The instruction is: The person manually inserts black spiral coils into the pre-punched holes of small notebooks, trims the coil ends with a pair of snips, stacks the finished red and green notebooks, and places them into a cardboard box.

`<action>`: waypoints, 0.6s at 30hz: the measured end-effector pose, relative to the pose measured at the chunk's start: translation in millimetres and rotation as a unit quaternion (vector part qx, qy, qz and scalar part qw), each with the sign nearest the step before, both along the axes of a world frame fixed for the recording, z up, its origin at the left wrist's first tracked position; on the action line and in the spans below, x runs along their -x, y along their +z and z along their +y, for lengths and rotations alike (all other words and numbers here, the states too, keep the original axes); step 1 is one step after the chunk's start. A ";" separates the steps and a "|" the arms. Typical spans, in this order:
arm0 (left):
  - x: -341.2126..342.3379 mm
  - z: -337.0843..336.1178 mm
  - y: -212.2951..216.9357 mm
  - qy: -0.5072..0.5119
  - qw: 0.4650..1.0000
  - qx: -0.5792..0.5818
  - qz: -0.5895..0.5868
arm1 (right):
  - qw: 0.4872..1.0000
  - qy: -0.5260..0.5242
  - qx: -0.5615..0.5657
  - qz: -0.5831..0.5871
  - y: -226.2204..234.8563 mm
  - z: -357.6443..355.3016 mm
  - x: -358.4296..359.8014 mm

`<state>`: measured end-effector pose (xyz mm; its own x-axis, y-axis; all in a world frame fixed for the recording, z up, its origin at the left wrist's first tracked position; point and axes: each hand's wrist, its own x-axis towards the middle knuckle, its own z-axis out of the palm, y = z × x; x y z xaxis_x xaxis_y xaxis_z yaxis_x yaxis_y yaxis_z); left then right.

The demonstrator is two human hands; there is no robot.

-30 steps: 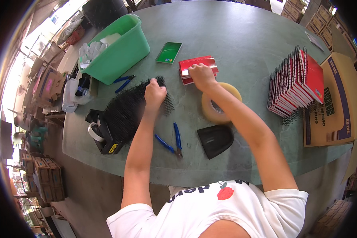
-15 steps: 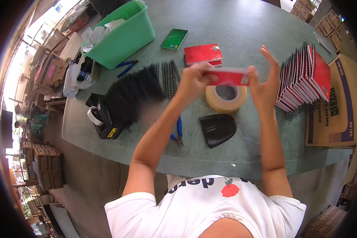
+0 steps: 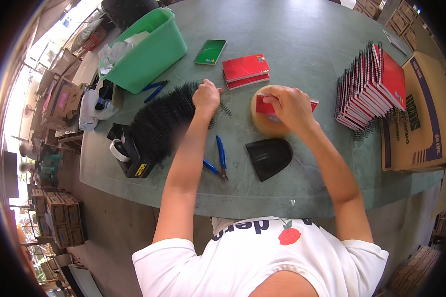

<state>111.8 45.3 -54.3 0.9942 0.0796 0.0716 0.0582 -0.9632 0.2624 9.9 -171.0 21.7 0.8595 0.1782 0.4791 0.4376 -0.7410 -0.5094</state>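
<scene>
Wears a white shirt (image 3: 223, 262) with short, loose sleeves (image 3: 163, 267) and a rounded neckline (image 3: 282, 270). Bears bold dark lettering (image 3: 244, 225) across the front, partly hidden by folds, and a red, rose-like motif (image 3: 289, 236) topped with green leaves. Leaves forearms (image 3: 186, 153), left hand (image 3: 206, 98) and right hand (image 3: 291, 105) bare.

One red notebook (image 3: 265, 105) is being held at centre. Two blue-handled pliers (image 3: 221, 153) are lying left of centre, one tape roll (image 3: 267, 127) at centre, one green notebook (image 3: 210, 52) at upper centre, one green bin (image 3: 153, 59) at upper left, one cardboard box (image 3: 396, 148) at right. Black coils (image 3: 158, 126) and stacked spiral notebooks (image 3: 366, 94) are crowding past counting.
</scene>
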 end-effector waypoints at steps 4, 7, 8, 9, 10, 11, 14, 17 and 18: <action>-1.5 16.7 1.4 -0.046 0.999 -0.018 0.012 | 1.000 0.015 0.003 -0.011 -0.9 6.2 0.2; 4.3 20.0 10.0 -0.054 0.995 0.084 -0.007 | 0.998 0.009 0.044 0.034 -1.0 7.3 -2.0; 8.6 20.1 18.1 -0.065 0.989 0.133 -0.017 | 0.998 0.016 0.047 0.037 1.4 5.8 -4.4; 16.7 18.3 26.9 -0.065 0.969 0.240 -0.008 | 0.997 0.021 0.050 0.046 0.7 4.4 -4.3; 25.9 16.1 37.5 -0.063 0.937 0.343 0.003 | 0.997 0.026 0.052 0.056 0.4 3.6 -4.5; 40.1 13.3 49.4 -0.055 0.894 0.444 0.014 | 0.996 0.025 0.050 0.066 0.4 3.9 -4.0; 88.5 -14.2 79.0 -0.176 0.864 0.471 -0.019 | 0.993 0.017 0.056 0.101 6.8 2.6 -4.9; 107.3 -27.2 71.9 -0.233 0.898 0.359 -0.103 | 0.991 0.021 0.048 0.126 13.1 4.6 -3.1; 107.7 -30.0 70.0 -0.235 0.896 0.358 -0.117 | 0.991 0.028 0.046 0.121 13.8 4.9 -2.4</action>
